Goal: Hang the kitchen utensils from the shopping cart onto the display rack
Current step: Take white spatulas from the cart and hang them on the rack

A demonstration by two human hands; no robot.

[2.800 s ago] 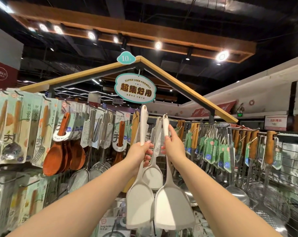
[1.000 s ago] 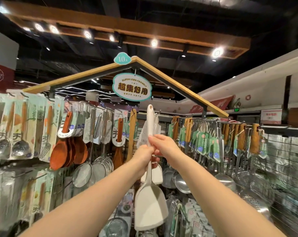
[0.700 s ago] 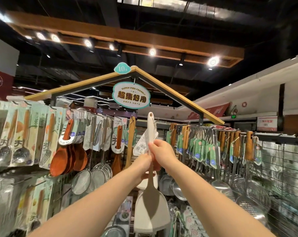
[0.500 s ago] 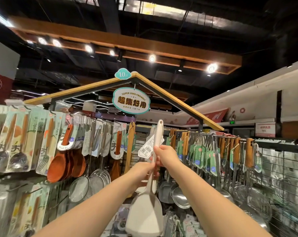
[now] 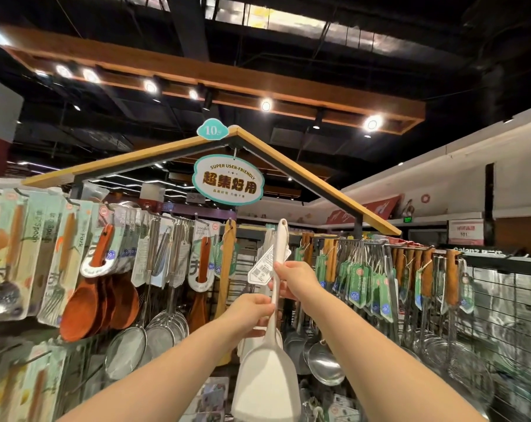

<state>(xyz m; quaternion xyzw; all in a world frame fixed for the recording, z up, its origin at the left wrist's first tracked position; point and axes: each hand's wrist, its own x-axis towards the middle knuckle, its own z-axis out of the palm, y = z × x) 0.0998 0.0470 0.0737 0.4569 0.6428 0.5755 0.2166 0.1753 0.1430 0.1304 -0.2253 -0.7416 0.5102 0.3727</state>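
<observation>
Spatula (image 5: 267, 376), white, was held upright below the sign (image 5: 227, 180) and slightly to its right, blade down, hang-hole end up. Its paper tag (image 5: 264, 264) dangled from the upper handle. The tip stood at about the height of the rack's (image 5: 361, 239) hanging rail, but was not yet on any peg.

Step in hand, by my reading: lining up the hole to hang the spatula. The peg itself could not be made out behind the handle.

Next move probably calls for raising the tip a little, finding the peg's free end, threading the hole over it and then letting go. The tag may need to be kept clear of the hole.

Right hand (image 5: 297, 280): below the sign, arm stretched forward and up, its grip a pinch of finger and thumb on the handle just under the tag.

Left hand (image 5: 250, 310): lower and directly under the sign, grip closed on the handle above the blade, steadying it.

Ladles (image 5: 325, 360) hung down-right of the sign, wooden spoons (image 5: 87, 306) down-left.
</observation>
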